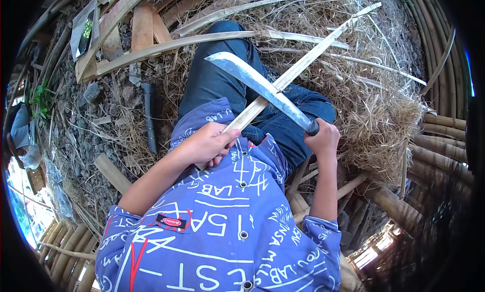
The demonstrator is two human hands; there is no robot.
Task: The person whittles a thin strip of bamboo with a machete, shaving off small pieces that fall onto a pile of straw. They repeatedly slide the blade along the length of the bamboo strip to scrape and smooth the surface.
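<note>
Left hand (204, 146) clasps bamboo strip (313, 59), right hand (323, 139) machete (248, 75).

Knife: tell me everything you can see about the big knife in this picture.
The knife has a long, broad blade of grey, scuffed metal that widens toward a curved tip. Its dark handle disappears into the closed right hand. It slants from lower right up to upper left above the person's jeans-clad lap. Mid-blade it crosses over a pale bamboo strip and seems to touch it there. The left hand holds that strip's near end.
</note>
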